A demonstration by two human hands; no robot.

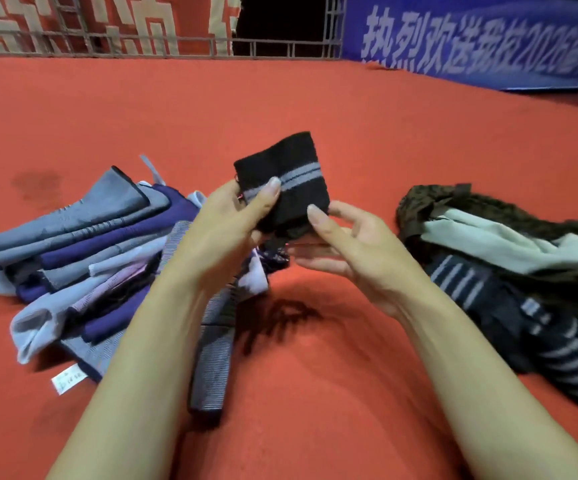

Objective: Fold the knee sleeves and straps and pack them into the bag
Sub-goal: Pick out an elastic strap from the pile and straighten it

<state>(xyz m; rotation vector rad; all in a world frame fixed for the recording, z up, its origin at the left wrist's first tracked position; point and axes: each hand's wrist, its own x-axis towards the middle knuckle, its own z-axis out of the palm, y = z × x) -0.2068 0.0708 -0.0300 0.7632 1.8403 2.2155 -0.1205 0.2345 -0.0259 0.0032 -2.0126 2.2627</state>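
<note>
I hold a folded black strap with a grey stripe (287,174) above the red floor, in the middle of the view. My left hand (225,226) pinches its left side between thumb and fingers. My right hand (346,247) pinches its lower right corner with thumb and fingertips. A pile of grey, purple and white knee sleeves (83,251) lies to the left, partly under my left forearm. To the right lies a dark patterned bag (488,206) with a pale green cloth (509,244) at its mouth and black grey-striped straps (530,317) in front of it.
Red carpet (315,98) covers the floor all around. A metal railing (142,43) and red-and-white wall run along the back left. A blue banner with white characters (488,39) stands at the back right.
</note>
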